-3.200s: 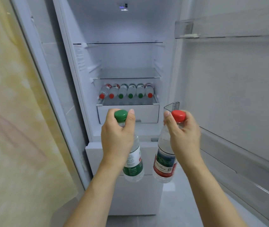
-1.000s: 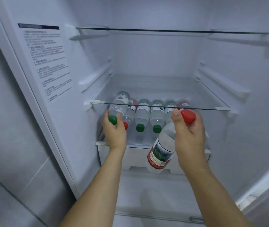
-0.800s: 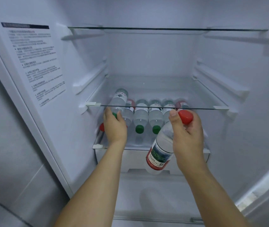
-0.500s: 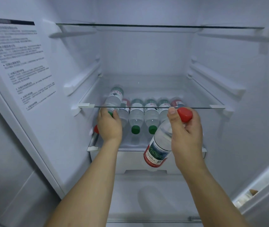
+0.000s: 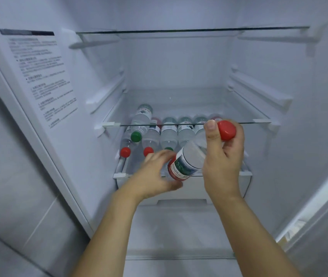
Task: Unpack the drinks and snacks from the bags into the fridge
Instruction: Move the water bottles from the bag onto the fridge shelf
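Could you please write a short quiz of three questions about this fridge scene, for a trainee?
1. True or false: the right hand holds the red-capped bottle.
2. The left hand is: A) gripping a green-capped bottle, B) empty, fingers loose, C) on the door.
3. Fill in: the green-capped bottle lies on top of the row of bottles at its ____ end.

Key: 1 true; 2 B; 3 left.

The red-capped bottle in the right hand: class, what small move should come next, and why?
Probably lay the red-capped bottle onto the row of bottles under the glass shelf. The right hand grips its neck, tilted base-first toward the row, where a green-capped bottle already lies on top; the left hand reaches for its base.
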A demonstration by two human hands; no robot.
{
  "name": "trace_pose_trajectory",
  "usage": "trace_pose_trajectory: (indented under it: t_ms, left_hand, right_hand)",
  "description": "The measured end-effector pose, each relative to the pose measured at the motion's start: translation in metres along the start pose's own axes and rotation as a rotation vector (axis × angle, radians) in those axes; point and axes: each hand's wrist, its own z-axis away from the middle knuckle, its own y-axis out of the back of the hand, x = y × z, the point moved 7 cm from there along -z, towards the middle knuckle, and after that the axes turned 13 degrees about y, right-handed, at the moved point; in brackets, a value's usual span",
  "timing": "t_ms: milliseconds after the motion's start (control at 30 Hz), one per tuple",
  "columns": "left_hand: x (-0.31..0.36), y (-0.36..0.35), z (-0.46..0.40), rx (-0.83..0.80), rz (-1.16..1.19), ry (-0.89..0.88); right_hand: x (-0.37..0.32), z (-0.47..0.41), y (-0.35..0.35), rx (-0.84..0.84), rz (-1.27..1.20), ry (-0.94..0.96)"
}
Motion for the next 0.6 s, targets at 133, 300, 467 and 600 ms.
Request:
trace_pose_trajectory:
  t_ms: [133, 300, 467, 600]
  left_hand:
    - [0.017, 0.014, -0.004, 0.122, -0.062, -0.044]
    - [0.031, 0.037, -0.014, 0.402, -0.134, -0.158]
    - [0.021, 0.039, -0.034, 0.534, -0.203, -0.16]
    - [0.013, 0.03, -0.048, 0.508, -0.237, -0.131]
  right_hand:
    - [-0.013, 0.007, -0.003, -0.058, -0.055, 0.056]
    - [-0.016, 0.012, 0.003, -0.18, 0.014, 0.122]
    - [-0.001, 0.016, 0.025, -0.258, 0.444, 0.193]
    - [0.02, 0.025, 0.032, -0.282, 0.509, 0.041]
